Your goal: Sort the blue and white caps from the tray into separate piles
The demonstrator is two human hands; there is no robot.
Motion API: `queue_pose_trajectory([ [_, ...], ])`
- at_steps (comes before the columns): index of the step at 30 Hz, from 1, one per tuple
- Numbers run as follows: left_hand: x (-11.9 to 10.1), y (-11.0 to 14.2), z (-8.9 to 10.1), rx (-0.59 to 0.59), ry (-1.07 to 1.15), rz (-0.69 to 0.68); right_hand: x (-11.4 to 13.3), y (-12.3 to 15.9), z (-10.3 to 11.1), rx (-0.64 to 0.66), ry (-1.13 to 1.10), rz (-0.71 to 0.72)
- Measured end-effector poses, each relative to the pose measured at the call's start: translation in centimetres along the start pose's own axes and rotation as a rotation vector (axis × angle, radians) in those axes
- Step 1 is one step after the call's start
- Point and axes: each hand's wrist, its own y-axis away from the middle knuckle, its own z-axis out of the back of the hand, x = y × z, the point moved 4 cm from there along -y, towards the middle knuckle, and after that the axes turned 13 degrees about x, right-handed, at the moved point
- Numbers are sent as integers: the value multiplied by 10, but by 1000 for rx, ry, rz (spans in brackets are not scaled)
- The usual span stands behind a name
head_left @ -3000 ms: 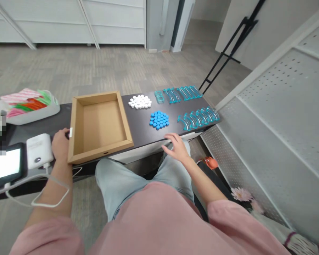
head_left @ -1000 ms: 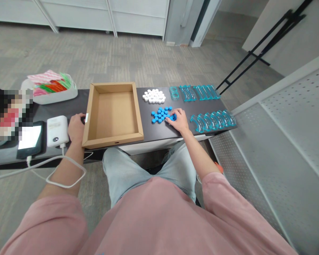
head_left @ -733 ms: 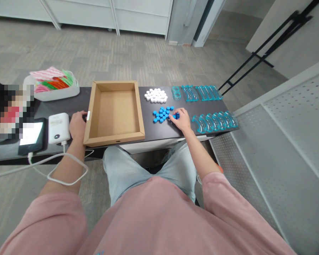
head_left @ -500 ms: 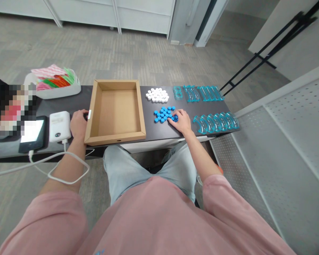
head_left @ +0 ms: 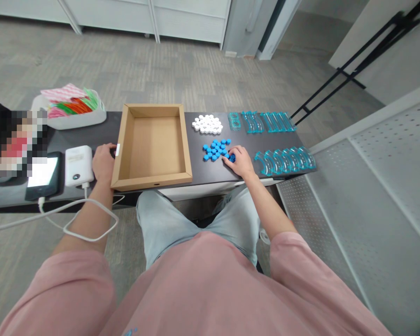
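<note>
My right hand (head_left: 240, 162) rests on the dark tabletop, thumb and fingers curled round a few blue hexagonal pieces at the right end of a loose cluster of such blue pieces (head_left: 215, 150). Just behind them lies a group of white hexagonal pieces (head_left: 207, 124). Beside the left wall of an open cardboard box (head_left: 188, 161), my left hand (head_left: 104, 162) lies with its fingers bent; what is between them is hidden. The box has bare brown board inside.
Clear teal-edged curved plastic parts (head_left: 284, 161) and straight ones (head_left: 277, 122) lie at the right. Left of the box are a white power bank (head_left: 79, 165), a phone (head_left: 44, 176), a looped white cable (head_left: 91, 239) and a white basket (head_left: 77, 122) of colourful strips.
My right hand has shifted slightly to the right, with the blue pieces at its fingers drawn a little away from the cluster. The left hand stays where it was.
</note>
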Motion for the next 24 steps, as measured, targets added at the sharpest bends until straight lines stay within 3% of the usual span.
queue_pose_trajectory([
  [9, -2, 2, 0, -20, 31, -3, -4, -6, 8, -230, -266, 154],
  [16, -3, 3, 1, -17, 47, -18, -1, -18, 18, -303, -349, 33],
  [20, -5, 4, 3, -4, 47, -14, 22, -41, 27, -306, -345, 37],
  [24, -7, 5, 4, 14, 32, 1, 60, -74, 14, -219, -340, 132],
])
